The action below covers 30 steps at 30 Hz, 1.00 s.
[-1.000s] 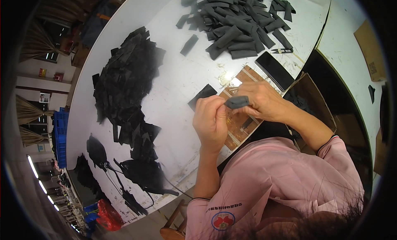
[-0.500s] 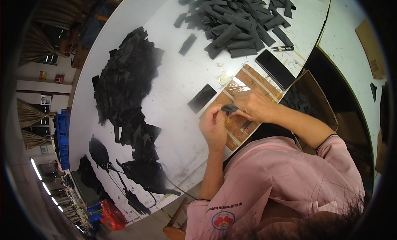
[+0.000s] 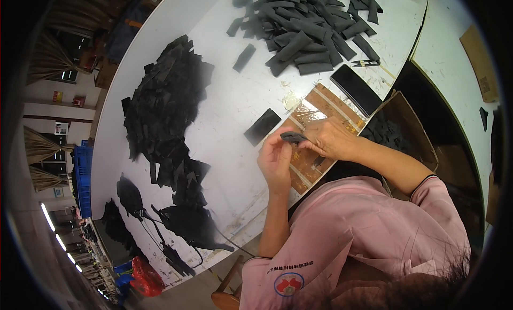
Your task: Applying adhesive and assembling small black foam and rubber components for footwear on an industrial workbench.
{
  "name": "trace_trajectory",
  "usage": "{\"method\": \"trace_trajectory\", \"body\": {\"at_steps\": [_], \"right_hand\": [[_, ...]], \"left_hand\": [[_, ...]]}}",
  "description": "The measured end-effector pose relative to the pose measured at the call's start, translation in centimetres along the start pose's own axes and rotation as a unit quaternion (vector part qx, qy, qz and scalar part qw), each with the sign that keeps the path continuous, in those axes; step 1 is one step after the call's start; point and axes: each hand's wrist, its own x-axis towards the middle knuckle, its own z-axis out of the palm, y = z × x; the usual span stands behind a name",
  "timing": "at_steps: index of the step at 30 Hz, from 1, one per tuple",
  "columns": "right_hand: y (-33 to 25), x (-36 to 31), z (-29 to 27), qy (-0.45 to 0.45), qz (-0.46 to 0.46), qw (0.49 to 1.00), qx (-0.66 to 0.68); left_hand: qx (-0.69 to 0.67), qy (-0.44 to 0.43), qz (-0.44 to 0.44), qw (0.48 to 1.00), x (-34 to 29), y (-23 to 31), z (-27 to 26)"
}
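Between my two hands is a small, dark, folded fabric piece (image 3: pixel 292 136). My left hand (image 3: pixel 276 163) pinches its left end between thumb and fingers. At its other end are the closed fingers of my right hand (image 3: pixel 330 139), which partly hide the piece. Both hands are above a brown wooden board (image 3: pixel 303 175) with pale strips and shiny patches, at the table's near edge. One flat black rectangle of fabric (image 3: pixel 262 127) lies just left of the board.
A heap of flat black pieces (image 3: pixel 165 96) covers the left side of the white table (image 3: pixel 224 150). Folded dark tubes (image 3: pixel 304 29) are piled at the far side. A black phone (image 3: pixel 356 89) and thread snips (image 3: pixel 366 63) lie beyond the board. An open carton (image 3: pixel 411 128) stands right.
The fabric piece has turned between my fingers and now shows more of its length toward the left. Both hands have stayed nearly in place.
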Motion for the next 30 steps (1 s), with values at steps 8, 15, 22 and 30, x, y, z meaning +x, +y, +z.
{"method": "trace_trajectory", "body": {"at_steps": [8, 15, 22, 30], "right_hand": [[-0.1, 0.6, -0.4, 0.004, -0.036, 0.996, 0.079], [-0.3, 0.4, -0.5, -0.030, 0.003, 0.999, 0.035], [1.9, -0.7, 1.8, 0.017, -0.041, 0.989, 0.141], [0.3, -0.4, 0.4, 0.025, 0.015, 0.999, 0.035]], "left_hand": [[0.090, -0.072, 0.076, 0.990, 1.5, 0.6, -0.1], [-0.046, -0.026, -0.047, 0.997, 1.3, 0.7, 0.6], [0.151, -0.091, 0.053, 0.983, 1.5, 1.0, 0.9], [0.075, -0.063, 0.094, 0.991, 0.8, 1.9, 1.5]]}}
